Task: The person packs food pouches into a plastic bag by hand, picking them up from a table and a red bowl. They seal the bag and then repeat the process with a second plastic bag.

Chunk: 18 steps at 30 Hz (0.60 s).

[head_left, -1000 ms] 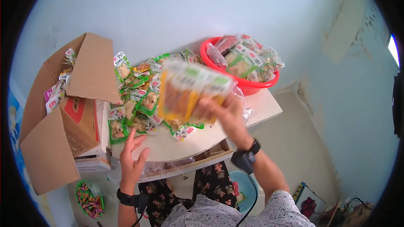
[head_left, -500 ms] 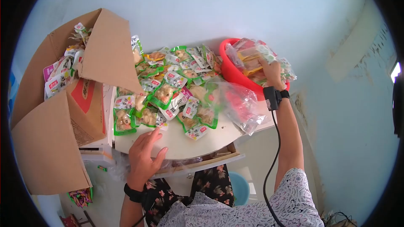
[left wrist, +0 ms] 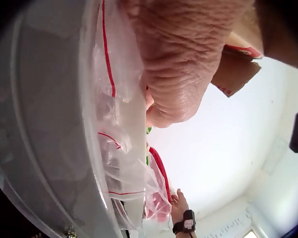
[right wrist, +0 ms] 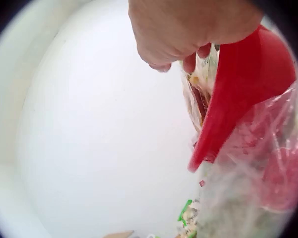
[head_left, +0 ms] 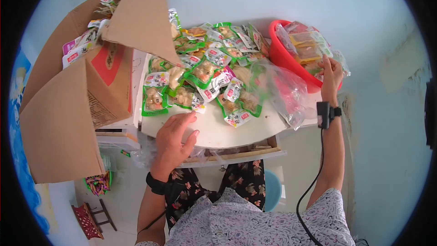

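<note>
My left hand (head_left: 175, 139) hovers at the front edge of the white table, fingers relaxed and holding nothing. Just beyond its fingertips, a pile of green-edged food packets (head_left: 203, 70) spreads over the table. Loosely bent and holding nothing, my right hand (head_left: 331, 74) is at the near right rim of the red basin (head_left: 291, 61). A yellow-edged food pack (head_left: 306, 45) lies on top of the filled basin, beyond my right fingertips. The right wrist view shows the fingers reaching over the rim beside clear plastic packs (right wrist: 203, 94).
An open cardboard box (head_left: 59, 123) with packets stands at the left, flaps spread. A clear plastic bag (head_left: 291, 95) lies against the basin's front. Below the tabletop, a drawer (head_left: 227, 152) stands pulled out. A blue tub (head_left: 272, 191) is on the floor.
My right hand carried the yellow-edged pack rightward from over the table to the basin and let it go on top. The left hand stays by the table's front edge. The view has shifted.
</note>
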Each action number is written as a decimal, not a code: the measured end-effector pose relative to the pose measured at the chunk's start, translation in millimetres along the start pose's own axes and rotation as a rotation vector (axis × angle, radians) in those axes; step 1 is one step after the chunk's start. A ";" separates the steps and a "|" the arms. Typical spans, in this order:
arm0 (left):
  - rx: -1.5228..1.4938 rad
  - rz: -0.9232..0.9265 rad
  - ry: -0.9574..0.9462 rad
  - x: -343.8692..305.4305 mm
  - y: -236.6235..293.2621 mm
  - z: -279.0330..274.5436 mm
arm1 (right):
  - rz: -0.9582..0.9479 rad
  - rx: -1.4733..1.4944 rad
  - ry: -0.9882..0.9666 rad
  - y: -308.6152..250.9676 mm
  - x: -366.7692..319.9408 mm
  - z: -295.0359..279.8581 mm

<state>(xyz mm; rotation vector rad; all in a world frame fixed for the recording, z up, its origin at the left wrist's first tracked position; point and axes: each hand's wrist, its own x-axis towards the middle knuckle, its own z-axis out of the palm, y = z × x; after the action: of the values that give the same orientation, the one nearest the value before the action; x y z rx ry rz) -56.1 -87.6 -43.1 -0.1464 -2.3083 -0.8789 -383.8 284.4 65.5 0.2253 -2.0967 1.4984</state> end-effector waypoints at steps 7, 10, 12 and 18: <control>0.013 -0.059 -0.004 0.4 2.9 3.7 | -0.199 -0.092 0.028 -34.6 -129.6 -21.0; 0.010 -0.107 -0.014 -0.6 7.7 4.3 | -0.373 -0.186 -0.130 -28.9 -168.1 -14.6; 0.010 -0.127 -0.019 0.7 9.4 3.3 | -0.615 -0.515 -0.084 -34.3 -179.7 -5.6; -0.045 -0.214 -0.057 1.5 12.3 0.0 | -0.371 -0.536 -0.230 -0.1 -191.9 8.2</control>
<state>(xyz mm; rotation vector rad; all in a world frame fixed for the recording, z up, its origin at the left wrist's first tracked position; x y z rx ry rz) -53.3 -78.3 -35.4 0.0592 -2.3894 -1.0455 -226.0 243.3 -36.2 0.5626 -2.3856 0.6927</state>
